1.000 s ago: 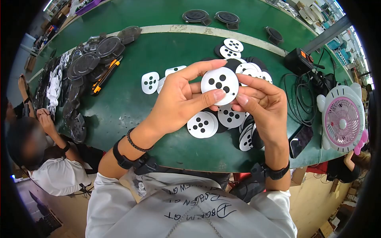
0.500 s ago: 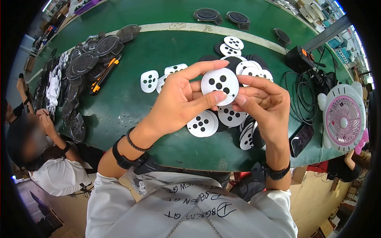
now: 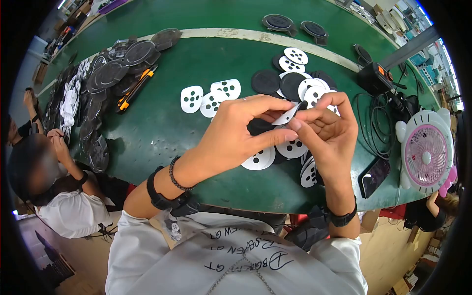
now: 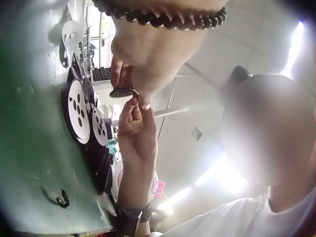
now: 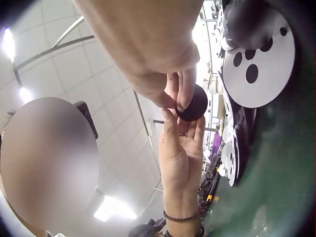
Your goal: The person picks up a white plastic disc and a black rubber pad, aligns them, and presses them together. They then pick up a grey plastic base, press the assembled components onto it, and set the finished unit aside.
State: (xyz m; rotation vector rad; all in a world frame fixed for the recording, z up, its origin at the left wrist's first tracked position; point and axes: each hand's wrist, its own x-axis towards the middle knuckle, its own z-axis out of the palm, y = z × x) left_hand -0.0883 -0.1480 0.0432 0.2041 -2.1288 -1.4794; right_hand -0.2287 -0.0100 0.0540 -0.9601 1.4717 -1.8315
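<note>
Both hands hold one round disc [image 3: 286, 116], white on one face and black on the other, above the green table [image 3: 162, 132]. It is tilted nearly edge-on in the head view. My left hand [image 3: 284, 120] pinches its near left edge between thumb and fingers. My right hand [image 3: 302, 118] pinches the right edge with thumb and forefinger. The left wrist view shows the disc [image 4: 123, 92] as a thin dark sliver between the fingertips. Its black face [image 5: 194, 103] shows in the right wrist view.
Under the hands lie white discs with black holes [image 3: 294, 147], and black discs [image 3: 266, 81] farther back. An orange utility knife [image 3: 132, 91] and stacked black round parts [image 3: 105, 74] sit left. A pink fan [image 3: 425, 153], phone [image 3: 373, 175] and cabled black box [image 3: 376, 78] are right. Another person [image 3: 49, 187] sits left.
The disc has tipped from facing the camera to nearly edge-on, black side now showing. Both hands have dropped slightly and closed in around it.
</note>
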